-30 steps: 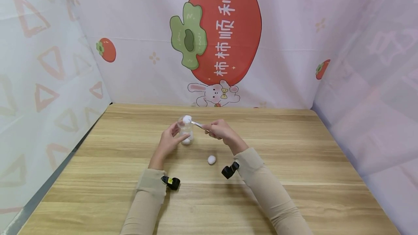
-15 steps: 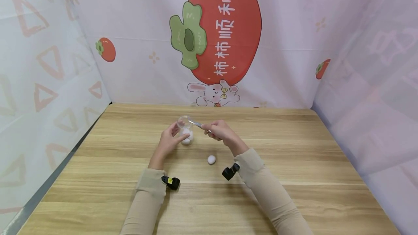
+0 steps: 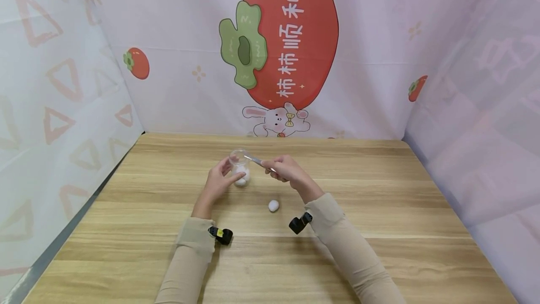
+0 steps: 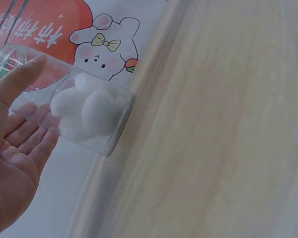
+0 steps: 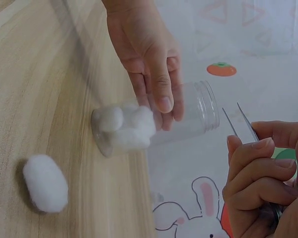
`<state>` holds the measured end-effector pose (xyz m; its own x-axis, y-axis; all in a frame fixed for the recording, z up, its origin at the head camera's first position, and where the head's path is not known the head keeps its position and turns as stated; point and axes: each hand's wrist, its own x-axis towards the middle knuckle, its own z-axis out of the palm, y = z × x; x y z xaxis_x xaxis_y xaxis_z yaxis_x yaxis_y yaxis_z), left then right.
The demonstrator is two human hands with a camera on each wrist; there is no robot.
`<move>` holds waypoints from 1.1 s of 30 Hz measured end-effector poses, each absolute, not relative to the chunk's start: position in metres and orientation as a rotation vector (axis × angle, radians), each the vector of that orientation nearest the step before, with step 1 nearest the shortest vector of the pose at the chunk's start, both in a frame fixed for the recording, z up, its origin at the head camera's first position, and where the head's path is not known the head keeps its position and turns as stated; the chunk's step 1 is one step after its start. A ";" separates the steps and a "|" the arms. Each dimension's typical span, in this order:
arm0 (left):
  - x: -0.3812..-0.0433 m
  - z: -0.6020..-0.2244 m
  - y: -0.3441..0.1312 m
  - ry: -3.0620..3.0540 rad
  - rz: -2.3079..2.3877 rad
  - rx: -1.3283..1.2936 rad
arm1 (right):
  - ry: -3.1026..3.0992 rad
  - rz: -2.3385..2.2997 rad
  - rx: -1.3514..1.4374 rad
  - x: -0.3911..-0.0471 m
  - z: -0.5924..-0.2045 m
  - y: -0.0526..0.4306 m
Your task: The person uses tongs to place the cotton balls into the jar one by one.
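A clear plastic jar (image 5: 184, 109) stands upright on the table, its mouth uncovered. Several white cotton balls (image 4: 99, 113) lie in its lower part. My left hand (image 3: 217, 183) grips the jar from the left, thumb on one side and fingers on the other. With my right hand (image 3: 287, 169) I hold metal tweezers (image 3: 255, 160), fingers curled round them. Their two prongs are spread with nothing between the tips, which point at the jar's mouth, close beside it in the right wrist view. One loose cotton ball (image 3: 273, 206) rests on the table in front of the jar.
The wooden table (image 3: 363, 210) reaches back to a white cloth backdrop (image 3: 181, 102) printed with persimmons and a rabbit. Similar cloth hangs along the left and right sides. A small black camera (image 3: 222, 236) sits at the left wrist, another black camera (image 3: 300, 223) at the right.
The cotton ball held in the tweezers at the jar's mouth has dropped into the jar, and the tweezers are now empty. My left hand and the loose cotton ball have stayed in place.
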<state>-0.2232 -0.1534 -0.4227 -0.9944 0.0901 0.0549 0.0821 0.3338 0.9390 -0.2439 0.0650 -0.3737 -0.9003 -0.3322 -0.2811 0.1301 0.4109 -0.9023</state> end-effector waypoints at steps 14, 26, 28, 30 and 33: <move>-0.224 -0.423 -0.153 2.558 1.830 0.163 | 2.262 -1.494 -0.192 -0.240 -0.377 0.071; -0.225 -0.423 -0.153 2.555 1.830 0.160 | 2.247 -1.505 -0.194 -0.236 -0.376 0.076; -0.224 -0.422 -0.153 2.558 1.821 0.160 | 2.236 -1.513 -0.196 -0.236 -0.376 0.077; -0.223 -0.421 -0.153 2.556 1.817 0.156 | 2.227 -1.520 -0.194 -0.235 -0.377 0.079; -0.223 -0.420 -0.152 2.557 1.810 0.157 | 2.216 -1.525 -0.192 -0.235 -0.378 0.081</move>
<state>-0.2226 -0.1524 -0.4198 -0.9950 0.0841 0.0539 0.0788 0.3293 0.9409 -0.2348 0.0807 -0.3780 -0.8930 -0.3546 -0.2770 0.1322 0.3817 -0.9148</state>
